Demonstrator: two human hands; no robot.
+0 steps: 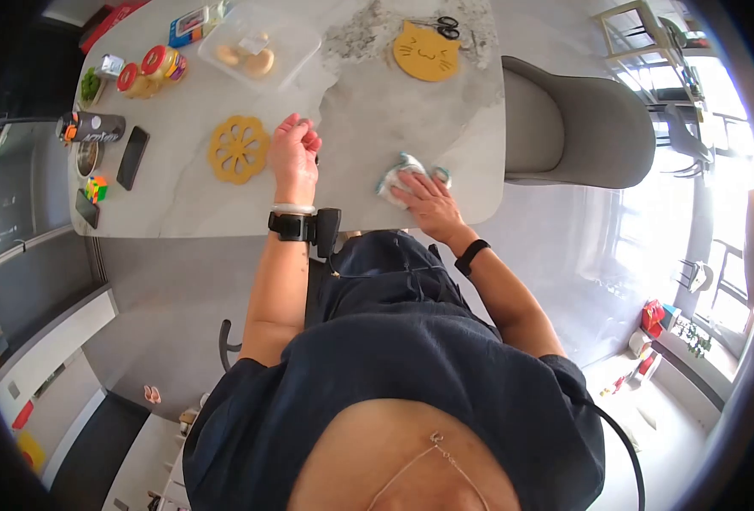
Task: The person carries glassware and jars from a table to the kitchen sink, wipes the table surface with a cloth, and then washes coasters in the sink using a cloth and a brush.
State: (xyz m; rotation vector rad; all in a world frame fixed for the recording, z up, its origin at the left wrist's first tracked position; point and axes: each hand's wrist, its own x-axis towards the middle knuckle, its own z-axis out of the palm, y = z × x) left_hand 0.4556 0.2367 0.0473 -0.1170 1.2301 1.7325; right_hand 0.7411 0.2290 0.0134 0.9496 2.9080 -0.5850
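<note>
in the head view, the work in hand reads as wiping the worktop (355, 192), and i judge it to be under way rather than finished, since the cloth (390, 180) lies under a palm near the front edge. no spill or wet streak can be made out, so how much has been wiped and how much is left i cannot tell. the flower-shaped mat (240, 150), the cat-faced mat (428, 61), the scissors (448, 32), the clear plastic tub (298, 56) and the dark phone (133, 158) all lie on the surface, so the patches beneath them are presumably not being reached.

the cloth is white with blue-green trim, soft and bunched into uneven folds, part of it poking out past the fingers towards the right corner. the right grip (430, 203) rests on it with fingers stretched apart, pressing it down rather than closing round it. the left grip (293, 160) hangs just beside the flower-shaped mat, fingers curled inward; whether they clasp anything i cannot tell.
</note>
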